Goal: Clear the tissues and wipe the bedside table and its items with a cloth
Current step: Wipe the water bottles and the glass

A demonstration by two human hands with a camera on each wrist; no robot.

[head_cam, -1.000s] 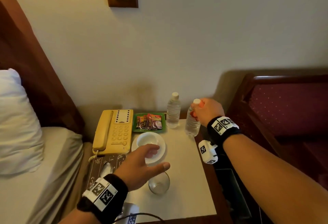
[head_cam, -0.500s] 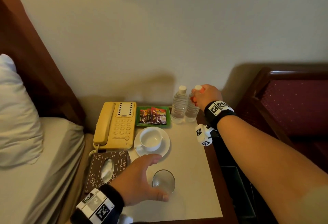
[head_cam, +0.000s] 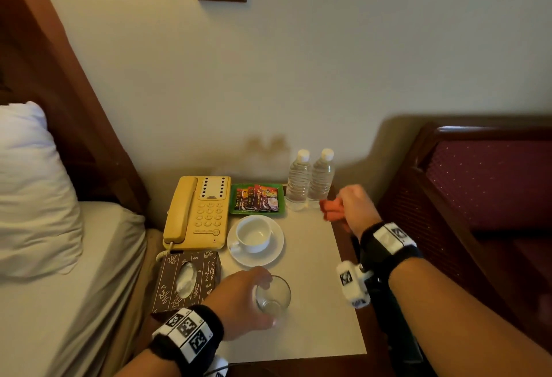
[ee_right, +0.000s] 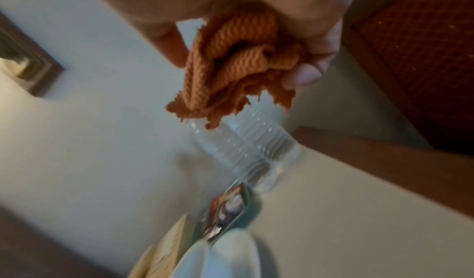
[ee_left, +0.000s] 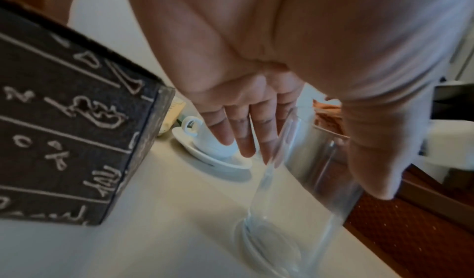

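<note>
My left hand [head_cam: 242, 299] grips a clear drinking glass [head_cam: 276, 296] that stands near the front of the white-topped bedside table [head_cam: 316, 317]. In the left wrist view the fingers [ee_left: 243, 132] wrap the far side of the glass [ee_left: 307, 181] and the thumb lies on its near side. My right hand [head_cam: 354, 206] hovers over the table's right edge and holds a bunched orange cloth [head_cam: 330, 211], whose folds [ee_right: 238, 63] hang from the fingers in the right wrist view. Two water bottles [head_cam: 298, 181] [head_cam: 322, 178] stand side by side at the back, just beyond the cloth.
A yellow phone [head_cam: 200, 212], a green tray of sachets [head_cam: 257, 199] and a white cup on a saucer [head_cam: 254, 235] fill the back and middle. A dark patterned tissue box [head_cam: 186, 281] sits left of the glass. The bed [head_cam: 59, 287] lies left, a maroon chair [head_cam: 478, 185] right.
My right hand set the second bottle beside the first, let go and drew back with the cloth. My left hand came down from over the cup and closed round the glass.
</note>
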